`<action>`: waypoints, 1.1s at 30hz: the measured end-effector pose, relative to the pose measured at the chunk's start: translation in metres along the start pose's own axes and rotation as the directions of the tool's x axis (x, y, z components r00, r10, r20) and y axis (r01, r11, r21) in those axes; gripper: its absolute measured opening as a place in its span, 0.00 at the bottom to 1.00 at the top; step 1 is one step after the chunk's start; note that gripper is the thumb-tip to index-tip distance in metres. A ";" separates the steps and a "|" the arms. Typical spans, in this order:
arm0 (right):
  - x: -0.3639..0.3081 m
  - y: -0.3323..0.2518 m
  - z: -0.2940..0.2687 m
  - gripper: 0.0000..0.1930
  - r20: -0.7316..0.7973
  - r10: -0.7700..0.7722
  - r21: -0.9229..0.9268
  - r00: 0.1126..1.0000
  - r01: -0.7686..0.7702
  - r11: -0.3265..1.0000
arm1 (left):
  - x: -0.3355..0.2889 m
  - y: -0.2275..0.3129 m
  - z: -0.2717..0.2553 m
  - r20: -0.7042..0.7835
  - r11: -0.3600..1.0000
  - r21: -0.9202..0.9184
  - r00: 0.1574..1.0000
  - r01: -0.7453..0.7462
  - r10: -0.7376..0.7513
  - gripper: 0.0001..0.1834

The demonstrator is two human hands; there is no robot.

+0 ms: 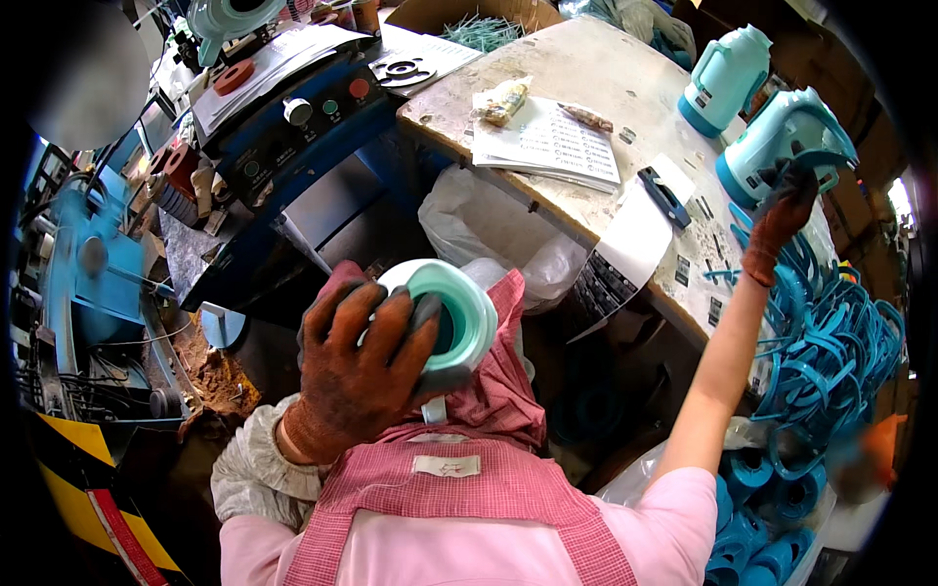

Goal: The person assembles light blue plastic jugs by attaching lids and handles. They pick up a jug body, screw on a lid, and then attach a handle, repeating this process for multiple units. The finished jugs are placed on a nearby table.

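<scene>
My left hand (366,356), in an orange-brown glove with dark fingertips, is wrapped round a mint-green hollow plastic jug body (476,311) over my lap. The round open rim faces up, and part of the body is hidden by my fingers. Stretched far out to the right, my right hand (785,210), gloved the same way, closes on a curved teal plastic piece (829,156). This piece is beside a mint-green jug (772,142) with a teal base; whether it is joined to that jug I cannot tell. A second such jug (725,78) stands upright beyond it.
Papers (547,146) lie on the worn worktable (576,59). Teal plastic strips (831,342) are heaped at the right, above several teal ring-shaped parts (747,474). A blue machine with a button panel (303,122) stands front left. A plastic-lined bin (469,220) sits beneath the table edge.
</scene>
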State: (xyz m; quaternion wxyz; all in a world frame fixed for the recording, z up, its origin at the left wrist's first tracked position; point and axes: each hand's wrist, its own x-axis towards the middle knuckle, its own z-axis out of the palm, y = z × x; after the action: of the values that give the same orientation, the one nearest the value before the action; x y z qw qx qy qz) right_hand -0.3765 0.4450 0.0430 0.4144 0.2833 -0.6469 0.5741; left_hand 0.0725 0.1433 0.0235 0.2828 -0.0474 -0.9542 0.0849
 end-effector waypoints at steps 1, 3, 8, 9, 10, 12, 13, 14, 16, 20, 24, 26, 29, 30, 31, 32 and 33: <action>-0.013 -0.021 0.013 0.16 0.009 -0.046 0.082 0.999 0.045 0.996 | 0.004 0.001 0.004 0.091 0.999 0.046 0.996 0.002 -0.006 0.27; -0.044 -0.059 0.035 0.17 0.100 0.167 0.433 0.981 -0.194 0.880 | 0.018 -0.001 0.012 0.160 0.955 0.102 0.952 -0.278 0.260 0.22; -0.128 -0.126 0.061 0.19 0.439 0.440 0.795 0.783 -0.567 0.215 | 0.068 -0.043 -0.012 0.118 0.843 -0.325 0.866 -0.430 0.487 0.14; -0.142 -0.135 0.064 0.21 0.477 0.425 0.818 0.769 -0.565 0.104 | 0.072 -0.054 -0.024 0.064 0.809 -0.349 0.850 -0.472 0.524 0.13; -0.157 -0.145 0.066 0.22 0.478 0.469 0.802 0.743 -0.586 0.111 | 0.071 -0.061 -0.034 0.081 0.820 -0.314 0.847 -0.478 0.525 0.13; -0.181 -0.164 0.079 0.25 0.531 0.494 0.798 0.689 -0.603 -0.016 | 0.066 -0.072 -0.041 0.034 0.806 -0.323 0.845 -0.496 0.534 0.13; -0.191 -0.172 0.084 0.26 0.567 0.506 0.766 0.650 -0.642 -0.032 | 0.060 -0.076 -0.040 0.081 0.802 -0.389 0.850 -0.453 0.520 0.10; -0.204 -0.182 0.091 0.25 0.601 0.497 0.754 0.626 -0.650 -0.093 | 0.053 -0.077 -0.033 0.044 0.761 -0.486 0.858 -0.429 0.512 0.10; -0.226 -0.200 0.104 0.24 0.647 0.515 0.715 0.563 -0.683 -0.152 | 0.036 -0.077 -0.015 0.012 0.731 -0.552 0.872 -0.402 0.489 0.09; -0.257 -0.214 0.117 0.23 0.656 0.537 0.618 0.530 -0.786 0.020 | -0.002 -0.087 0.014 -0.035 0.738 -0.650 0.977 -0.181 0.209 0.07; -0.282 -0.214 0.105 0.23 0.649 0.559 0.605 0.515 -0.796 0.030 | -0.032 -0.106 0.033 0.190 0.342 -0.880 0.905 0.329 -0.380 0.16; -0.296 -0.219 0.094 0.24 0.634 0.601 0.574 0.487 -0.817 0.056 | -0.038 -0.111 0.046 0.404 0.304 -0.803 0.843 0.513 -0.355 0.28; -0.313 -0.228 0.079 0.25 0.614 0.659 0.500 0.433 -0.860 0.099 | -0.034 -0.106 0.063 0.531 -0.049 -0.843 0.816 0.535 -0.230 0.31; -0.317 -0.232 0.076 0.26 0.593 0.692 0.480 0.412 -0.871 0.108 | -0.031 -0.102 0.067 0.535 -0.067 -0.842 0.815 0.535 -0.223 0.37; -0.320 -0.235 0.074 0.26 0.571 0.720 0.459 0.394 -0.881 0.118 | -0.027 -0.099 0.068 0.533 -0.046 -0.844 0.826 0.534 -0.185 0.37; -0.322 -0.240 0.072 0.28 0.577 0.739 0.515 0.347 -0.857 0.000 | -0.024 -0.095 0.070 0.520 -0.037 -0.853 0.843 0.520 -0.141 0.38; -0.323 -0.243 0.072 0.28 0.587 0.734 0.478 0.341 -0.878 0.026 | -0.020 -0.092 0.070 0.504 -0.048 -0.863 0.855 0.502 -0.119 0.39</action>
State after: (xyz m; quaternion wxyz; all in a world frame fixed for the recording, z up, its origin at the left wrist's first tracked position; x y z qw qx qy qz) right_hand -0.0269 0.2953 -0.1119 -0.2036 0.0539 -0.4235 0.8811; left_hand 0.0470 0.0403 -0.0276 0.0448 0.0052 -0.7535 -0.6559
